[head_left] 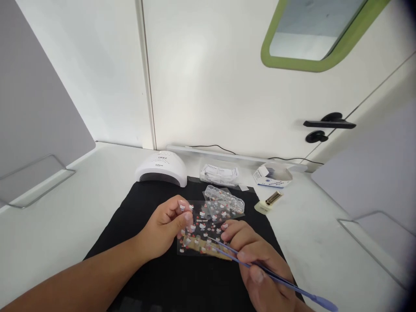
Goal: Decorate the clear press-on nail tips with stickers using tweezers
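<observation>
My left hand point(167, 227) pinches the left edge of a clear sticker sheet point(206, 229) printed with small red-and-white figures, holding it just above the black mat point(146, 268) on the table point(65, 225). To its right, my right hand point(256, 260) is closed around thin blue tweezers point(260, 268), their tips touching the sheet's lower part. Beyond my hands sit a white nail lamp point(161, 169), a clear bead box point(224, 198) and a small open carton point(272, 177).

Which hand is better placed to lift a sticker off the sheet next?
Right. The right hand holds the blue tweezers, tips already on the sticker sheet; the left hand is busy pinching the sheet's left edge.
</observation>
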`<action>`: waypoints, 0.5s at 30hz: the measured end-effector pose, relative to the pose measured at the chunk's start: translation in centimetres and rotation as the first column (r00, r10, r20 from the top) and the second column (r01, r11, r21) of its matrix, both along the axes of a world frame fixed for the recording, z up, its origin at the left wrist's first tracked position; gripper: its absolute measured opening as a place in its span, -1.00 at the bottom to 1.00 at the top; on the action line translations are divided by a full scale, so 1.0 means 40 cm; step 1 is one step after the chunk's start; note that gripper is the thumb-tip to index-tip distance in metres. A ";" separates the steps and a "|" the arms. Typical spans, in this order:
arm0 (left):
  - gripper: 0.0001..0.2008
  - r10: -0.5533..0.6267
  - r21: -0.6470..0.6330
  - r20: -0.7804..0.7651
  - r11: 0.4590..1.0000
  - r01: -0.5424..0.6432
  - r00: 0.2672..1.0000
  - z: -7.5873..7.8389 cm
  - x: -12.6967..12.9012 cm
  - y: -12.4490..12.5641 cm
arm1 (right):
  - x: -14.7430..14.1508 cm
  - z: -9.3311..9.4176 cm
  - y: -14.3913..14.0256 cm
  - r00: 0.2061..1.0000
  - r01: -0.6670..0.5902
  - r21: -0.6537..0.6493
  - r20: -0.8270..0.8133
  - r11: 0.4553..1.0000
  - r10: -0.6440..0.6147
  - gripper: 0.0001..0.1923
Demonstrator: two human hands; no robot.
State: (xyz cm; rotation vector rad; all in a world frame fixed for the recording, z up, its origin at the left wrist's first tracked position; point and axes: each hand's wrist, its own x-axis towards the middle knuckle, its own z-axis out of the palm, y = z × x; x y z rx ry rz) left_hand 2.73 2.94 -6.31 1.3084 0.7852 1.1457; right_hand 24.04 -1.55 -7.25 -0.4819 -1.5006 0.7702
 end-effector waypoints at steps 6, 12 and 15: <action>-0.78 0.013 -0.025 -0.030 1.000 -0.014 0.999 -0.003 0.005 -0.011 | 0.003 -0.008 -0.003 1.000 0.004 0.039 0.024 0.999 -0.005 -0.80; -0.79 0.042 -0.022 0.004 0.999 -0.042 0.999 0.000 0.021 -0.044 | 0.013 -0.003 0.000 0.997 0.038 0.095 0.057 0.995 -0.043 -0.79; -0.81 0.046 0.011 0.021 0.999 -0.047 0.999 0.002 0.023 -0.059 | 0.012 -0.002 -0.001 0.997 0.059 0.081 0.035 0.995 -0.062 -0.79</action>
